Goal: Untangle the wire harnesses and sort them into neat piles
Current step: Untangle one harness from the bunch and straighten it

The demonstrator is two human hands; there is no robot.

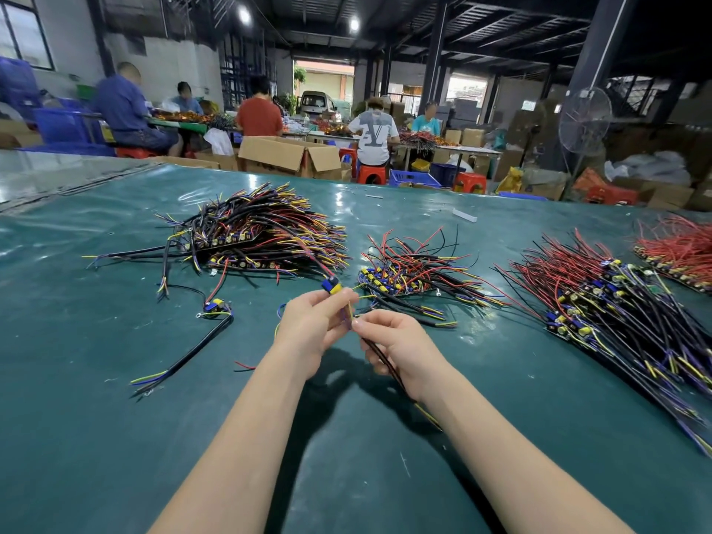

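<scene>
One black-sheathed harness [379, 358], blue-and-yellow connector [331, 286] uppermost, in the pinch of left hand [308, 325] and right hand [400, 344].

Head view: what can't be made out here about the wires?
Head view, harness: middle hidden by the left hand and right hand gripping it; any print on it is too small.
Head view, right pile: near end cut off by the right edge.
Head view, red pile: partly beyond the right edge.
Head view, left pile: lower wires buried under upper ones.
</scene>
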